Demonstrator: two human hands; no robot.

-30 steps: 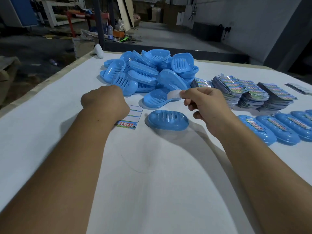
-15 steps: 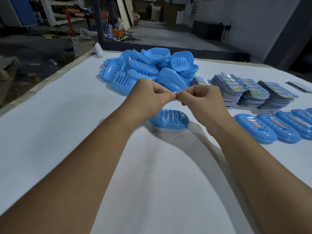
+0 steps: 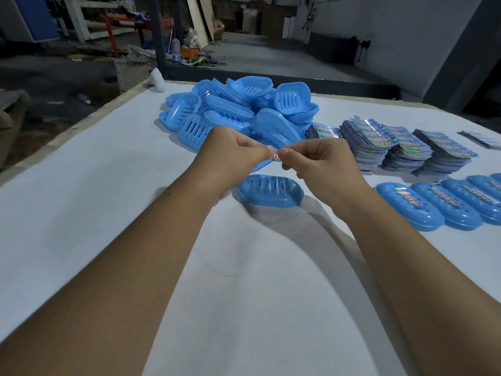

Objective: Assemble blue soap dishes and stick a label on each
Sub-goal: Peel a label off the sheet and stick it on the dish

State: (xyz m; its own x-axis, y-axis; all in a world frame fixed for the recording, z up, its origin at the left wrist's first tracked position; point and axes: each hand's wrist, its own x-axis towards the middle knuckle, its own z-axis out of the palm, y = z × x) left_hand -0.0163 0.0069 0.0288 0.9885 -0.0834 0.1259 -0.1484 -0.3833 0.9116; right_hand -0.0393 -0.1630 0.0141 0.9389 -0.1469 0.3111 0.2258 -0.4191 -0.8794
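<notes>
An assembled blue soap dish [image 3: 269,191] with a slotted top lies on the white table [image 3: 81,202], just below my hands. My left hand [image 3: 230,156] and my right hand [image 3: 317,164] meet above it, fingertips pinched together on a small colourful label [image 3: 275,156]. Only a sliver of the label shows between the fingers. A heap of loose blue soap dish parts [image 3: 238,112] lies behind my hands.
Stacks of printed label sheets [image 3: 401,147] stand at the right. A row of labelled blue soap dishes [image 3: 439,204] lies in front of them. A white object [image 3: 156,80] sits at the table's far left corner, past which the floor drops away.
My left hand left the label sheet on the table and came up to meet my right hand. Both now pinch the label. The sheet is hidden behind my left arm.
</notes>
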